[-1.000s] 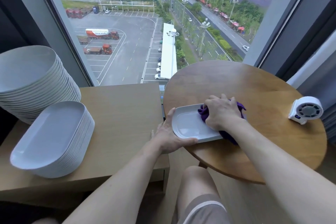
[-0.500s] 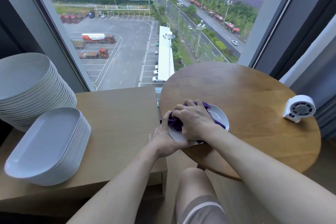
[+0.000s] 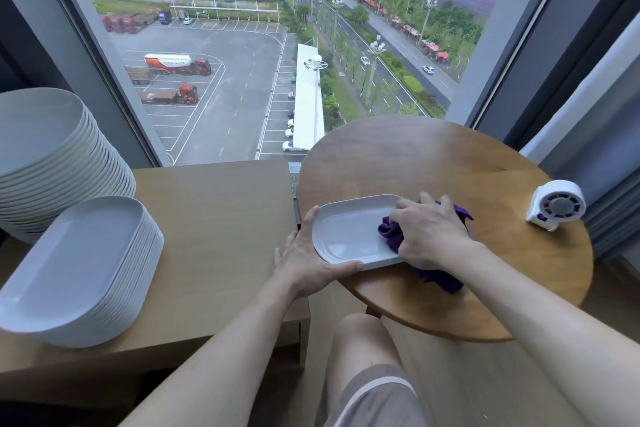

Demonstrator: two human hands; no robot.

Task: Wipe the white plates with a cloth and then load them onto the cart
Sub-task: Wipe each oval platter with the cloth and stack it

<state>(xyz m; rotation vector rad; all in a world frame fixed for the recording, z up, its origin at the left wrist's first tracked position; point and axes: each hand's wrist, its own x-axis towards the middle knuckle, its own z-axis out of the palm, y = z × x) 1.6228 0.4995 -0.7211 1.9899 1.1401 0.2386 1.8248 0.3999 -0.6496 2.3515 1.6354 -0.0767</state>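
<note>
**Oblong plate under the cloth at the round table's left edge**

The white plate (image 3: 349,236) is a shallow oblong dish with rounded ends and a low raised rim. It has a glossy, plain surface with no pattern or visible marks. It lies at the left edge of the round wooden table (image 3: 433,163), long side running left to right, close to the gap between the table and the desk (image 3: 214,218).

The left hand (image 3: 304,263) grasps the plate's left end, thumb laid along the near rim and fingers round the far curve. The right hand (image 3: 429,232) is clenched round a bunched purple cloth (image 3: 391,232) and presses it onto the right part of the plate.

The right end of the plate is covered by that hand and the cloth, so its outline there cannot be seen. Most of the cloth is hidden under the fingers. One fold shows on the plate, and a dark tail comes out under the wrist toward the table's near edge. Whether the plate sits flat or is tipped slightly cannot be told.

On the desk's left part, a stack of oblong plates (image 3: 79,263) stands at the near side with a taller stack of round plates (image 3: 52,149) behind it, both cut by the frame's left border. A small white fan (image 3: 557,204) sits at the table's right edge.
</note>
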